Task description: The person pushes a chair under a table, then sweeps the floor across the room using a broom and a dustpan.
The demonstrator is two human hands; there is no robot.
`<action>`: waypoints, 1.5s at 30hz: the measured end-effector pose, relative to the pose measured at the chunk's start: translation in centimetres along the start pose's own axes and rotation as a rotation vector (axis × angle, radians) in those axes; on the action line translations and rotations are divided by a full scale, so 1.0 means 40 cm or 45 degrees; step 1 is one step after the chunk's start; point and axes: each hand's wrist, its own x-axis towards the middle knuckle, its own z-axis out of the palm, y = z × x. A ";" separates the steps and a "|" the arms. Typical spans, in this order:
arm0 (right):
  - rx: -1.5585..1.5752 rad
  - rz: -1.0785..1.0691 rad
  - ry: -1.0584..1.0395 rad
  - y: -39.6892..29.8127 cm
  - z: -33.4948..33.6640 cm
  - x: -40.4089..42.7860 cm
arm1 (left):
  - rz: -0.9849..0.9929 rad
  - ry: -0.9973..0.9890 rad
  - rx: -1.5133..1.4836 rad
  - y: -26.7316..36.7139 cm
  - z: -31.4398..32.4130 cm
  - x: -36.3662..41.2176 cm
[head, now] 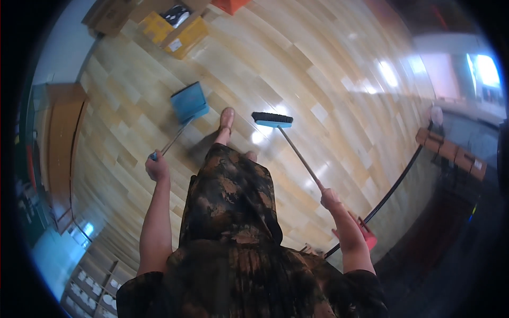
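Note:
My left hand (157,167) grips the handle of a blue long-handled dustpan (190,102), whose pan is ahead of me to the left. In my right hand (331,198) is the pole of a broom (300,156). Its blue head with black bristles (272,118) is ahead to the right, bristles facing away from me. Dustpan and broom head are apart, with my forward foot (227,118) between them. Whether either one touches the floor is hard to tell. No debris can be made out in the pan.
Wood-patterned flooring (254,71) surrounds me. Yellow-taped cardboard boxes (187,37) stand at the far left. A brown cabinet-like piece (63,147) is along the left side. To the right are brown boxes (449,151), a black strip (393,190) and a red plastic object (368,234). Shelves (93,278) lie lower left.

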 end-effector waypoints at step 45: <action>1.837 0.611 0.597 -0.214 0.473 -0.047 | 0.876 -0.370 0.172 -0.129 -0.076 -0.077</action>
